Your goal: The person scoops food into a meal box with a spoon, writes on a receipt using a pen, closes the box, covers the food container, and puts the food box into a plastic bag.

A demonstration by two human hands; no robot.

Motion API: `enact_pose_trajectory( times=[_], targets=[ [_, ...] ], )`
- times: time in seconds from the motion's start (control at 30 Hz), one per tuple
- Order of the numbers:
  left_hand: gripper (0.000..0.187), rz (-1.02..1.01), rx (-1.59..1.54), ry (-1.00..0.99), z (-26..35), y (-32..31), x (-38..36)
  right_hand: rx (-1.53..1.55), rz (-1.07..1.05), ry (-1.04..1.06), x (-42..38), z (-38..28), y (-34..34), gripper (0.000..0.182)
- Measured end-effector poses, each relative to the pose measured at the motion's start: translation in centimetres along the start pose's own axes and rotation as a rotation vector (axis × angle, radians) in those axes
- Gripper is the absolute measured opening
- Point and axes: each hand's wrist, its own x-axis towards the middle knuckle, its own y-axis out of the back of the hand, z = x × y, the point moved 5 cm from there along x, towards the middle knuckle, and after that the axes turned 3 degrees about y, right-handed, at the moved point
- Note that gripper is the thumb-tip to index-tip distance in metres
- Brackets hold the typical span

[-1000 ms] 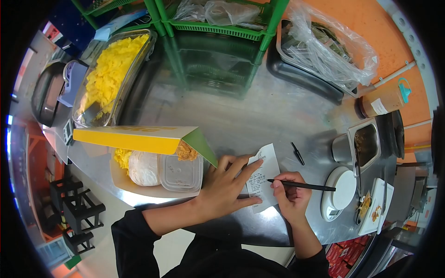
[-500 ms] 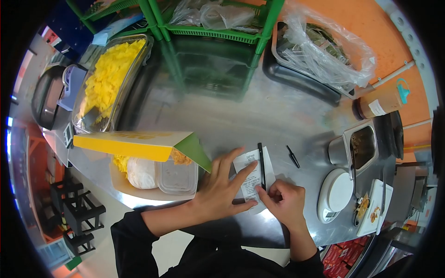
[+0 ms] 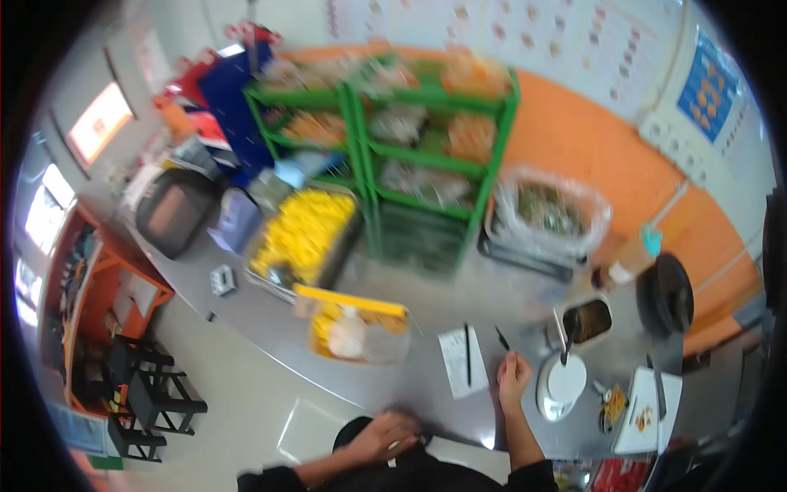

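Observation:
My right hand (image 3: 514, 379) is at the lower end of a small black pen cap (image 3: 501, 336), with thumb and fingers pinched together over that end. To its left a printed receipt (image 3: 452, 361) lies on paper on the steel table, a black pen (image 3: 468, 354) resting lengthwise on it. My left hand (image 3: 387, 435) is held close to my body, in front of black clothing; motion blurs its fingers. Further left stands a yellow food box (image 3: 351, 302) with its lid up, holding yellow rice, a white wrapped bundle (image 3: 347, 338) and a clear lidded tub (image 3: 385, 344).
A white scale (image 3: 566, 379) stands right of my right hand, beside a metal container (image 3: 587, 321) and a white cutting board (image 3: 648, 414). A tray of yellow rice (image 3: 305, 234), a green rack (image 3: 361, 156) and a plastic-lined tray (image 3: 545, 215) line the back.
My left hand has drawn off the receipt toward my body. My right hand has moved right from the pen to the cap. The view has tilted up, showing more rack and wall.

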Motion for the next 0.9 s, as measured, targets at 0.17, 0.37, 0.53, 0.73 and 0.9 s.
enact_pose_trajectory(
  times=[0.17, 0.37, 0.53, 0.73, 0.9],
  targets=[
    [0.007, 0.508, 0.061, 0.643, -1.3, 6.3, -11.3, -0.173, 0.004, 0.09, 2.3, -2.6, -2.6, 0.036],
    [0.009, 1.12, -0.102, 0.79, -8.3, 16.3, -12.8, -0.344, -0.189, 0.596, 9.5, -22.2, -19.4, 0.015],
    [0.013, 1.127, -0.027, 0.63, -12.5, 28.8, -9.2, -0.471, -0.249, 1.215, 13.0, -36.2, -37.8, 0.004],
    [0.018, 1.274, -0.008, 0.577, -19.4, 32.4, -10.6, -0.596, -0.297, 1.432, 19.2, -38.9, -53.7, 0.014],
    [0.016, 1.098, -0.004, 0.61, -25.0, 28.0, -9.4, -1.16, -0.378, 1.618, 20.1, -35.7, -64.4, 0.012]
  ],
)
